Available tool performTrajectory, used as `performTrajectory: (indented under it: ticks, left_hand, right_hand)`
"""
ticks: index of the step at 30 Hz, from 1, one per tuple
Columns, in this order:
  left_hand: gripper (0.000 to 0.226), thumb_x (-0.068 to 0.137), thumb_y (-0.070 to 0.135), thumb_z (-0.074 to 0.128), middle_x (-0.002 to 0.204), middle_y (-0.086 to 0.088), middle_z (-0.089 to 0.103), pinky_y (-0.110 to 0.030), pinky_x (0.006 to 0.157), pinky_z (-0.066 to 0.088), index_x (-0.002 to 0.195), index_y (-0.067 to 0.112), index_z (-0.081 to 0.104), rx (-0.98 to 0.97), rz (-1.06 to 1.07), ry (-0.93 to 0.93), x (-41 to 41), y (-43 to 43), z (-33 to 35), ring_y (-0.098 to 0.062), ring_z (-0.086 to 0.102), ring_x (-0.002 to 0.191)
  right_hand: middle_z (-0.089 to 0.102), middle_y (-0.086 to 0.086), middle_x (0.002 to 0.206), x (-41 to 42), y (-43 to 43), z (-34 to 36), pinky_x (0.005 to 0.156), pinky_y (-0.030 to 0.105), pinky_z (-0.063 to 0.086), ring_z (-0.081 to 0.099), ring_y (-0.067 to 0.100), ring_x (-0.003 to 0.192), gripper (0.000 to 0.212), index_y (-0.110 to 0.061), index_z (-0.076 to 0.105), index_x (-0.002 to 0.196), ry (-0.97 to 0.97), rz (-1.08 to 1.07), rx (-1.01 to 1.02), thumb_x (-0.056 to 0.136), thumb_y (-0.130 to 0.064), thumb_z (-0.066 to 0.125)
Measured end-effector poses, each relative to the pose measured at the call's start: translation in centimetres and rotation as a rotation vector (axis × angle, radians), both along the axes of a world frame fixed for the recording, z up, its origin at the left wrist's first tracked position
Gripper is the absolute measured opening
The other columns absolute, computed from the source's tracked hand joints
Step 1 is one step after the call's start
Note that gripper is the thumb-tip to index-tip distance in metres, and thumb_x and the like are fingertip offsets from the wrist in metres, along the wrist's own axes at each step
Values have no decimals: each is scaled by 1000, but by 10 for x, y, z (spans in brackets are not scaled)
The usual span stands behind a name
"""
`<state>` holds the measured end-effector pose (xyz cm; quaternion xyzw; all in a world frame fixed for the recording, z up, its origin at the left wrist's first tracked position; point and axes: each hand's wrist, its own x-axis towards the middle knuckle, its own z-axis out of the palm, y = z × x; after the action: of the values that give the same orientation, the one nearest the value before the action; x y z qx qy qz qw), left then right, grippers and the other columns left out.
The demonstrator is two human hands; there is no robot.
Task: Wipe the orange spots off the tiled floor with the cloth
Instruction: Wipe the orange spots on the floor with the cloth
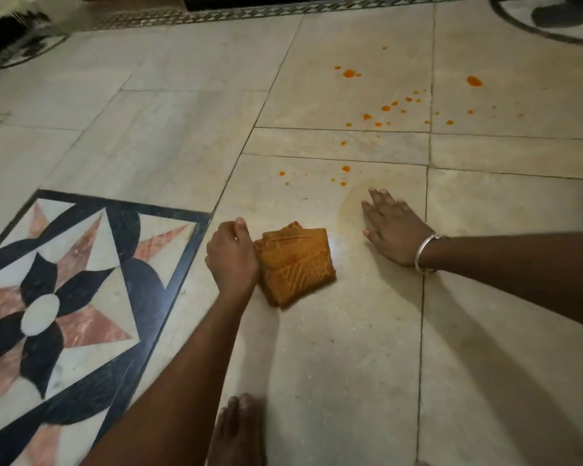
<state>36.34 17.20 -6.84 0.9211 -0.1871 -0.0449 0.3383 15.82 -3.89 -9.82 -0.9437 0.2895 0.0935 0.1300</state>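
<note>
A folded orange cloth (295,264) lies on the pale tiled floor (334,348). My left hand (231,255) grips the cloth's left edge, fingers curled over it. To the right of the cloth, my right hand (392,228) rests flat on the floor with fingers spread, a silver bangle on the wrist. Several orange spots (386,108) dot the tiles beyond both hands; the nearest ones (345,169) lie just past my right fingertips. A larger spot (474,81) sits at the far right.
A black, pink and white inlaid flower panel (58,290) fills the floor at the left. My bare foot (238,428) shows at the bottom edge. A patterned border strip (216,16) runs along the far side. A dark curved inlay (532,28) sits at the top right.
</note>
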Motion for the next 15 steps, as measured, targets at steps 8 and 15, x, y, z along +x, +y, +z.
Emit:
performTrajectory:
  ticks: [8, 15]
  left_hand:
    - [78, 100, 59, -2, 175, -1, 7, -47, 130, -3, 166, 22, 16, 431, -809, -196, -59, -17, -48, -18, -3, 162]
    - [70, 104, 65, 11, 174, -3, -17, -53, 127, -13, 166, 35, 0, 510, -709, -282, -20, -32, -72, -25, -23, 159]
  right_hand:
    - [-12, 7, 168, 7, 30, -42, 126, 45, 1, -11, 23, 154, 74, -18, -1, 161, -76, 123, -60, 97, -56, 6]
    - [4, 5, 168, 4, 35, -56, 125, 46, 7, 4, 22, 155, 71, -17, 7, 161, -125, 119, -161, 102, -57, 16]
